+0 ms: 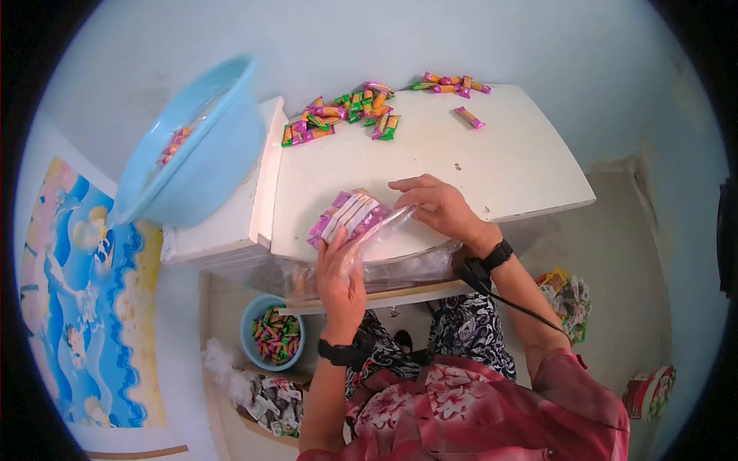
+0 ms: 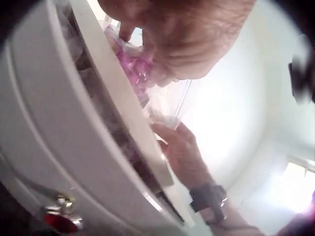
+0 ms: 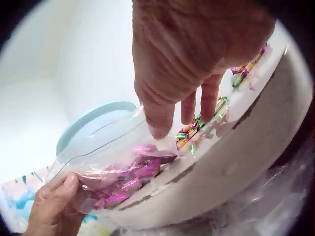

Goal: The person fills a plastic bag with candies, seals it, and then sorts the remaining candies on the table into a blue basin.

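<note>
My left hand (image 1: 340, 288) grips a clear plastic bag (image 1: 377, 234) by its near side, thumb on the film. Purple-wrapped snack packets (image 3: 130, 184) fill the bag's lower part, with whitish strips across some of them in the head view. My right hand (image 1: 442, 207) is at the bag's other end, pinching the film's edge near the thumb while other fingers stretch out. A line like a zip seal runs along the film in the right wrist view. The bag lies over the front edge of a white tabletop (image 1: 430, 165).
Purple and green snack packets (image 1: 369, 104) lie piled at the table's back, with a single packet (image 1: 469, 117) apart. A large blue basin (image 1: 223, 154) leans at the left. Below stands a smaller blue tub (image 1: 246, 330) of packets. An open drawer (image 1: 369, 298) holds clear plastic.
</note>
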The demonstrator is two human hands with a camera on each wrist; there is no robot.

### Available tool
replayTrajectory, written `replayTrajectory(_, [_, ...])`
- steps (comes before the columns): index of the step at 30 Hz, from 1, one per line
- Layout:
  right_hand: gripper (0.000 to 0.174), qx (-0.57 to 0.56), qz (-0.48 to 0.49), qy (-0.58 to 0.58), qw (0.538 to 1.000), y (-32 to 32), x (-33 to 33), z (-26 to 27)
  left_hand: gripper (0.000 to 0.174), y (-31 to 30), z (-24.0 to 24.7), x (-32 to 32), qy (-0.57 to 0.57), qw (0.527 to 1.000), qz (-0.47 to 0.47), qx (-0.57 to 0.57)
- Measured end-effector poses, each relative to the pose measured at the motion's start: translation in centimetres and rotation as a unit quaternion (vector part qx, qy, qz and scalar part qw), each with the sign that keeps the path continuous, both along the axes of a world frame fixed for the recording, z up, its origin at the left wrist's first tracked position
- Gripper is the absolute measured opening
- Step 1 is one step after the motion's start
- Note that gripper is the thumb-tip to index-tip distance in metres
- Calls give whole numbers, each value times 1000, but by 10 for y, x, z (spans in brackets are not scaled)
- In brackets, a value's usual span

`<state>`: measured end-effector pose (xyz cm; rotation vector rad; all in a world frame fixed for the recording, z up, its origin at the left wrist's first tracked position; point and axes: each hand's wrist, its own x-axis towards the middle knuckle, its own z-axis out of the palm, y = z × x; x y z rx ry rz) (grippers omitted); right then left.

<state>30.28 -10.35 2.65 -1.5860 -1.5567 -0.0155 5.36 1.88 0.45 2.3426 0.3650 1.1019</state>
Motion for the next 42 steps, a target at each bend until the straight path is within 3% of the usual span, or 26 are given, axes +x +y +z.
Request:
replayTrajectory(2, [27, 52, 28, 74, 996, 8, 7, 6, 32, 12, 9, 9, -85, 984, -18, -157])
replayTrajectory(5, [21, 69, 25, 147, 986, 18, 4, 57, 32, 39, 62, 17, -100, 960, -49, -259])
replayTrajectory(9, [20, 62, -13, 127, 990, 31, 10, 91, 38, 67, 94, 31, -102, 945, -109, -292])
replayTrajectory(13, [22, 50, -45, 148, 987, 18, 5, 87, 47, 64, 84, 38, -103, 909, -183, -360])
replayTrajectory(17, [27, 32, -4, 299, 954, 10, 5, 55, 52, 60, 52, 42, -76, 843, -225, -482])
replayTrajectory(19, [28, 73, 51, 382, 920, 6, -8, 52, 51, 51, 62, 43, -97, 836, -226, -491])
replayTrajectory(26, [32, -37, 65, 375, 924, 11, -16, 43, 46, 50, 64, 61, -153, 855, -226, -441])
replayTrajectory(29, [31, 32, 77, 439, 894, 11, -38, 43, 48, 45, 58, 67, -195, 859, -194, -432])
replayTrajectory(33, [33, 68, -36, 424, 902, 23, -43, 20, 49, 38, 46, 76, -185, 861, -163, -445])
replayTrajectory(37, [35, 148, 24, 481, 864, 24, -42, 10, 61, 43, 34, 68, -142, 886, -208, -390])
replayTrajectory(38, [36, 147, 27, 485, 861, 22, -42, 10, 73, 49, 32, 60, -95, 899, -252, -345])
replayTrajectory(42, [37, 137, 35, 501, 854, 20, -41, 11, 109, 49, 22, 47, -45, 805, -344, -482])
